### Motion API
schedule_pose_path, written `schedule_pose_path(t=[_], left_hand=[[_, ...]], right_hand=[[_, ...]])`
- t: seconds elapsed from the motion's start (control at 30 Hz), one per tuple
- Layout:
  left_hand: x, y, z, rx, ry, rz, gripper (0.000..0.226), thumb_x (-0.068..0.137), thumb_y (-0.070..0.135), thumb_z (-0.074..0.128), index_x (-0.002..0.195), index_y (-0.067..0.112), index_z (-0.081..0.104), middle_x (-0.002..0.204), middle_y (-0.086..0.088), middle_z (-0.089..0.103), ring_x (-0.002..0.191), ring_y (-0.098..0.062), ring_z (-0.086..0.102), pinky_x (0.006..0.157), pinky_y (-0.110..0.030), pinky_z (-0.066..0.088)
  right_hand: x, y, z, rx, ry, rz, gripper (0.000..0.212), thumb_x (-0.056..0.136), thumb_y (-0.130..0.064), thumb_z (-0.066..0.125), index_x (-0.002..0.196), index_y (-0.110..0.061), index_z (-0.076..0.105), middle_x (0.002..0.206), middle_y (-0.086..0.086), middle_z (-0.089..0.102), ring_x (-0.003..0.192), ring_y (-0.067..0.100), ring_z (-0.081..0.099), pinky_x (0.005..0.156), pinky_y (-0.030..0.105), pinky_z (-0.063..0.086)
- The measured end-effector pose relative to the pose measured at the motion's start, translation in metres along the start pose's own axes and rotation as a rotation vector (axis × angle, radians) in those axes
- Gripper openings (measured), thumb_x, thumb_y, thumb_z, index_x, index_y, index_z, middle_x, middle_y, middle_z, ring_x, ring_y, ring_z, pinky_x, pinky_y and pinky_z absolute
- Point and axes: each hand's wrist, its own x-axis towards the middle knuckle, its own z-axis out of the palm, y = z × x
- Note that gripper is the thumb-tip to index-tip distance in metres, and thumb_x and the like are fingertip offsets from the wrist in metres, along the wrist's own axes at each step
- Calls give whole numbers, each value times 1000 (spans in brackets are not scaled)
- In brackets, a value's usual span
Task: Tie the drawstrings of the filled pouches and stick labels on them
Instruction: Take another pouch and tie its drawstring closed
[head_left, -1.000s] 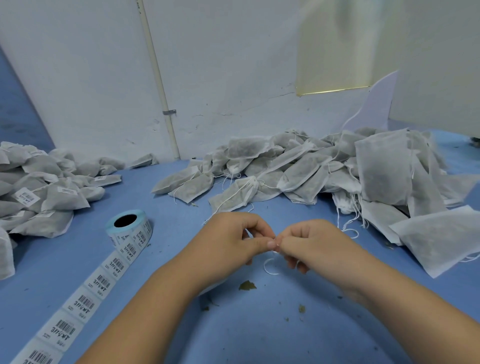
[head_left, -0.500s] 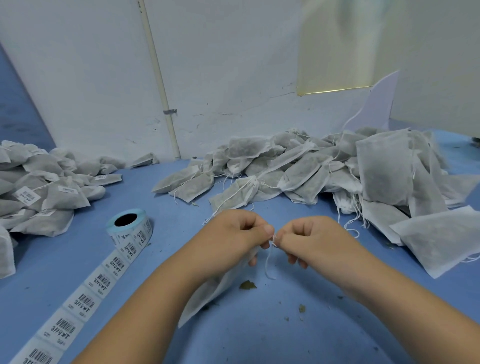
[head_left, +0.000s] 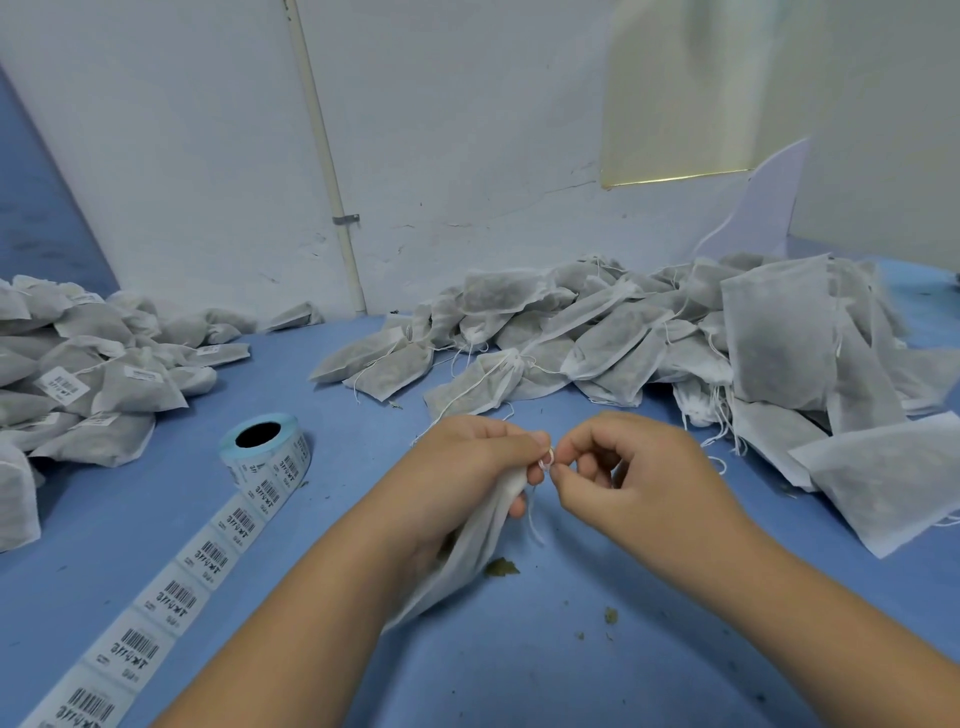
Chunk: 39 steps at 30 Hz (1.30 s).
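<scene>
Blue table (head_left: 545, 665): two hands (pinching drawstring (head_left: 545, 464)), one pouch (head_left: 467, 545).

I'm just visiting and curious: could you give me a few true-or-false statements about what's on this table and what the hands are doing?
1. The left hand holds a pouch. True.
2. The label roll lies right of the hands. False: it lies to their left, its strip unrolled toward the camera.
3. The right hand pinches the drawstring. True.
4. The pouches piled at the left are unlabelled. False: several bear labels.
5. The table is red. False: it is blue.
</scene>
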Motion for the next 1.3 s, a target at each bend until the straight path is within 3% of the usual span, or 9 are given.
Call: schedule_pose_path(t=[0.13,0.3,0.47,0.6,0.73,0.93,1.07,1.2,1.3], left_hand=[[1,-3,0,28,51,13,32,89,31,69,59,19,66,57,-6,56,53,-16,50,60,-28,38],[0,-2,0,120,62,39,30,89,36,69,62,24,69,65,-7,64,58,-14,55,67,-28,42],[2,-3,-4,171,75,72,25,87,33,72,63,26,69,69,8,68,53,-9,54,59,-19,43],[2,-3,-9,158,53,79,18,86,30,72,71,20,73,64,10,63,52,-9,46,56,-20,41],[3,-3,-13,171,75,76,17,87,30,71,72,23,74,62,12,62,51,-6,47,55,-19,43],[4,-7,-10,161,62,86,19,89,28,69,71,24,72,61,13,60,52,-6,45,54,-17,40],[5,-8,-10,149,59,103,19,90,26,68,71,23,71,61,12,60,52,-5,46,54,-17,40],[6,-8,-12,160,74,108,19,90,26,68,72,22,70,60,13,58,52,-4,46,56,-19,41],[7,-11,-14,186,88,102,20,91,25,67,72,22,70,60,15,58,53,-4,47,59,-21,42]], right_hand=[[0,1,-1,14,-7,6,11,76,-26,66,65,-28,68,68,-10,60,56,5,48,55,14,39],[0,2,-1,-12,-17,36,15,80,-19,67,67,-24,71,67,-9,61,56,2,50,56,14,39],[3,3,-6,21,-16,106,21,78,-14,66,60,-24,63,54,-12,55,47,2,45,49,12,36],[9,7,-15,187,29,209,15,76,-12,64,63,-19,65,51,-11,52,44,2,40,43,12,32],[14,12,-26,403,44,324,12,77,-16,67,65,-16,68,56,-3,55,55,13,45,55,27,37],[12,7,-20,878,-77,399,6,68,-16,65,62,-14,65,60,2,47,52,12,42,44,20,32],[11,3,-17,1117,-160,436,9,67,-12,64,59,-14,61,61,0,44,48,11,37,44,22,24],[12,4,-16,1170,-180,497,15,64,-13,59,65,-14,45,59,-1,35,46,10,32,43,22,21],[14,7,-17,1106,-137,520,12,62,-12,56,65,-12,44,58,-1,34,45,10,30,43,22,20]])
